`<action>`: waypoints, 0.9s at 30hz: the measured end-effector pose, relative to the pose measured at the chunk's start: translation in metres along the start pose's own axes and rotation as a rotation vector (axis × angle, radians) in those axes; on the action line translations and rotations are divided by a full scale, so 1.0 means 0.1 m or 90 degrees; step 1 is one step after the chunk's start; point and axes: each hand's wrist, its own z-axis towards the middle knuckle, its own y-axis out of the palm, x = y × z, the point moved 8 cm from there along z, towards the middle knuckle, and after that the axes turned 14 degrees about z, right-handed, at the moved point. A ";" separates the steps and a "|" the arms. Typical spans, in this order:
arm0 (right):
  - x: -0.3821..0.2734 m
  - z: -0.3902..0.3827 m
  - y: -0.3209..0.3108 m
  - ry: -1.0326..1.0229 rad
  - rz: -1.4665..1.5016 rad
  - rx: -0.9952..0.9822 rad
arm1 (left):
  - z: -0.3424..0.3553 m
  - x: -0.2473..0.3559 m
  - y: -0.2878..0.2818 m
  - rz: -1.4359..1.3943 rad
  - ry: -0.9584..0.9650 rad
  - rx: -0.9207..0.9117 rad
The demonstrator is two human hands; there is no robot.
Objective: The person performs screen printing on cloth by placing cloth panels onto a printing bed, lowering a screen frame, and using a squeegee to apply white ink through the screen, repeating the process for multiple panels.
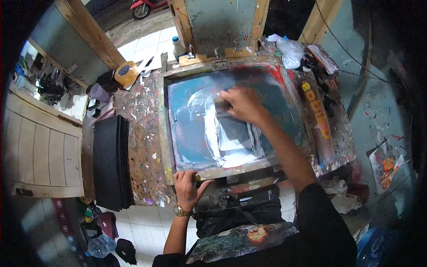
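A screen-printing frame (165,147) with a blue-green mesh (187,153) lies on the worktable. White ink (212,133) is smeared over the middle of the mesh and along its near side. Over the upper middle, my right hand (242,104) is closed around a squeegee (221,105), which is blurred and partly covered by the fingers. My left hand (187,189) holds the frame's near left edge, fingers bent over the wood and thumb out to the side. What lies beneath the mesh is mostly hidden.
A stack of black sheets (109,162) lies along the paint-spattered table's left side. Behind the frame stand hinge clamps (216,53) and a white bottle with a blue cap (178,48). A yellow-printed strip (316,111) and a plastic bag (289,51) are on the right.
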 end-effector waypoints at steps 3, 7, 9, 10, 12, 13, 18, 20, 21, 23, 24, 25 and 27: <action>-0.40 -0.56 0.07 -0.025 -0.013 0.022 | -0.03 -0.02 0.00 -0.005 -0.004 0.011; -0.94 -1.22 0.14 -0.035 -0.005 0.026 | -0.05 -0.03 -0.02 0.008 -0.005 0.010; -1.04 -1.40 0.13 -0.032 -0.012 0.022 | 0.00 0.02 -0.04 -0.001 0.005 0.015; -1.05 -1.46 0.12 -0.032 -0.053 0.031 | 0.04 0.06 -0.06 -0.006 0.005 0.020; -1.07 -1.64 0.21 -0.029 -0.092 0.026 | 0.06 0.08 -0.08 -0.005 0.005 0.033; -1.15 -1.67 0.19 -0.042 -0.092 0.031 | 0.04 0.05 -0.07 -0.009 0.004 0.030; -1.53 -1.69 -0.25 -0.025 -0.020 0.069 | 0.14 0.08 -0.44 0.028 0.016 0.075; -1.69 -1.56 -0.63 -0.060 -0.080 0.093 | 0.46 0.25 -0.86 0.046 0.091 0.151; -1.67 -1.45 -0.81 -0.100 -0.166 0.143 | 0.69 0.34 -1.07 0.053 0.114 0.168; -1.61 -1.01 -1.19 -0.220 -0.182 0.273 | 1.12 0.43 -1.42 0.100 0.118 0.176; -1.68 -0.66 -1.34 -0.245 -0.181 0.248 | 1.27 0.48 -1.78 0.203 0.126 0.244; -1.75 -0.42 -1.76 -0.251 -0.169 0.263 | 1.53 0.53 -1.82 0.193 0.129 0.252; -1.66 0.05 -2.35 -0.237 -0.168 0.244 | 1.76 0.66 -1.86 0.133 0.191 0.476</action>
